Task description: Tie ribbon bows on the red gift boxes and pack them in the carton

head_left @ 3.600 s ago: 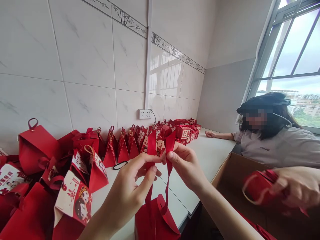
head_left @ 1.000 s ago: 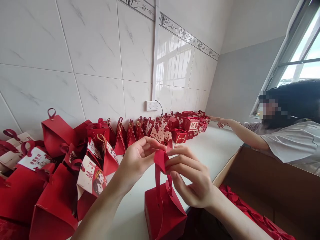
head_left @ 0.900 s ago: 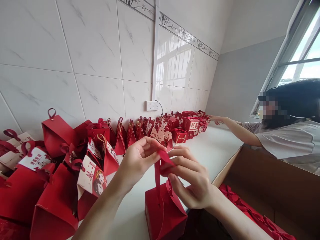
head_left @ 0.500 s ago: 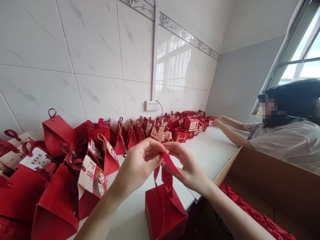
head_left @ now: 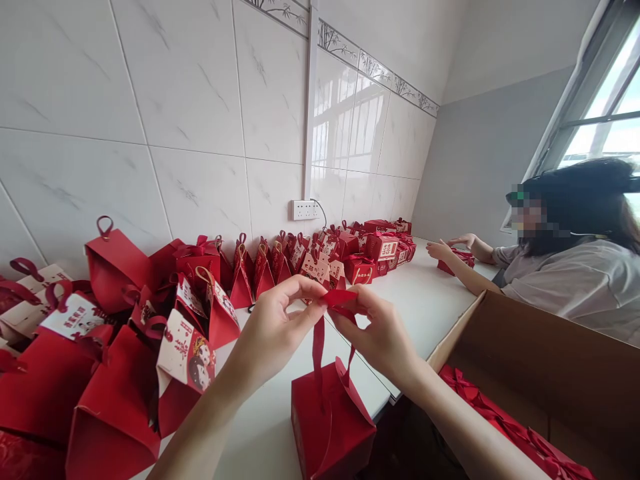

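A red gift box [head_left: 333, 427] stands on the white table below my hands, its flaps curved together at the top. Two strands of red ribbon [head_left: 318, 353] rise from the box to my fingers. My left hand [head_left: 287, 317] pinches the ribbon between thumb and fingertips. Close beside it, my right hand [head_left: 377, 327] is closed on the ribbon too, with a folded stretch of it lying between the two hands. The fingertips hide part of the ribbon where it crosses.
Many red boxes [head_left: 117, 267] crowd the left and line the tiled wall. A cardboard carton [head_left: 550, 360] with red bows stands at the lower right. Beyond it, a person [head_left: 575, 267] handles a red box [head_left: 453, 261] on the table [head_left: 425, 293].
The ribbon between my hands has gone from slanting down to lying nearly level, and my right fingers have closed in on it. The other person's hands have moved nearer their body, beside a red box.
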`<state>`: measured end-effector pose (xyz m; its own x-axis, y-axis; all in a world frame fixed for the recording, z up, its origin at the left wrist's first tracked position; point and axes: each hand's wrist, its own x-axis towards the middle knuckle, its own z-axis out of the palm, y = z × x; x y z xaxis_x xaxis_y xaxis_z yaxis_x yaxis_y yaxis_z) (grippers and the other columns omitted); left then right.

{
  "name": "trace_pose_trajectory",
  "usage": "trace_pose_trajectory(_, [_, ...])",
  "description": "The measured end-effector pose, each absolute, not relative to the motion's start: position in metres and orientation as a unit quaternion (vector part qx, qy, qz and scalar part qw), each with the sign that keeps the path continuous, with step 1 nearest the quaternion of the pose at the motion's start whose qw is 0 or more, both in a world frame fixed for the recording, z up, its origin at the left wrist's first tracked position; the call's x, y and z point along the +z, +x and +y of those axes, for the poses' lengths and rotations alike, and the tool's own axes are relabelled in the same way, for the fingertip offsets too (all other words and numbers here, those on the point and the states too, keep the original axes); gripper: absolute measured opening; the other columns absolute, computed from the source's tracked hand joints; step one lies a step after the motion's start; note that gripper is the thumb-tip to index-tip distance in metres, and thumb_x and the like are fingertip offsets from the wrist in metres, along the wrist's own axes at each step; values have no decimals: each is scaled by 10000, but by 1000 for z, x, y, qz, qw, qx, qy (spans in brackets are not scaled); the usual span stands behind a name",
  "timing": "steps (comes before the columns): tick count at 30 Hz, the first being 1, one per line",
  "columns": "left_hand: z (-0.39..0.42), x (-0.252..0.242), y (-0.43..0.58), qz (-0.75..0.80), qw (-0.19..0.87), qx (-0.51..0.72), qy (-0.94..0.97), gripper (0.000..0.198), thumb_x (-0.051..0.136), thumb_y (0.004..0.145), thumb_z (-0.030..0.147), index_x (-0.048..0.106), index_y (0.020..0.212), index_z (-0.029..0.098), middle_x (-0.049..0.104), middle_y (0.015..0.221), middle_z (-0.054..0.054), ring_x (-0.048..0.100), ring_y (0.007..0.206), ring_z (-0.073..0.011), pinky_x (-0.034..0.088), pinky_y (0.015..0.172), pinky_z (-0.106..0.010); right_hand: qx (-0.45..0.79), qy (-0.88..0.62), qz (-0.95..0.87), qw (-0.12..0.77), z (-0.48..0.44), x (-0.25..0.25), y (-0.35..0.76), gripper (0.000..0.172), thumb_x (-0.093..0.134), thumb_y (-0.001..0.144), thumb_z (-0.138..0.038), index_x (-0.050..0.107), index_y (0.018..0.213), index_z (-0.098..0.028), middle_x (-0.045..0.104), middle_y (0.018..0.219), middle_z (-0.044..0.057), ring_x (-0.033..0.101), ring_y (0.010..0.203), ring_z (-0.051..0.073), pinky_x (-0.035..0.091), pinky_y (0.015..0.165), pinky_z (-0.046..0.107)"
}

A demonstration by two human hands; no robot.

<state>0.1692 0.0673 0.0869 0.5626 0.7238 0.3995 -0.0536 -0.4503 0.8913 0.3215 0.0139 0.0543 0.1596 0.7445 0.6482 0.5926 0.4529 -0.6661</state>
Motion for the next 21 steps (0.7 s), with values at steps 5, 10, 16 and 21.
trace_pose_trajectory(5, [71, 85, 171, 201, 505, 413, 730, 134, 637, 786, 306, 640, 843, 184, 690, 883, -37, 628, 867, -166, 491, 785, -267, 66, -542, -633, 549, 10, 56, 319, 66, 548, 753, -163, 502, 758, -209, 435, 488, -87, 400, 441, 72, 340, 427, 192])
trace_pose_trajectory(10, [72, 86, 172, 177, 578, 402, 688, 115, 643, 777, 287, 637, 827, 183, 697, 865, -31, 630, 793, -148, 502, 722, -261, 153, -542, -616, 550, 7, 60, 317, 32, 522, 813, -224, 505, 838, -214, 539, 485, -75, 523, 407, 92, 404, 414, 194])
trace_pose_trajectory(16, [70, 86, 171, 169, 595, 390, 682, 131, 645, 776, 301, 630, 804, 174, 683, 836, -34, 619, 746, -137, 500, 687, -257, 215, -545, -581, 565, 4, 63, 316, 137, 555, 834, -337, 514, 880, -214, 619, 507, -45, 598, 412, 126, 476, 418, 215])
trace_pose_trajectory(21, [70, 87, 171, 178, 585, 385, 691, 173, 656, 759, 331, 628, 821, 172, 675, 843, -40, 611, 740, -142, 498, 692, -271, 240, -556, -563, 563, 4, 64, 315, 163, 563, 824, -346, 512, 902, -212, 606, 483, -55, 600, 389, 137, 482, 396, 222])
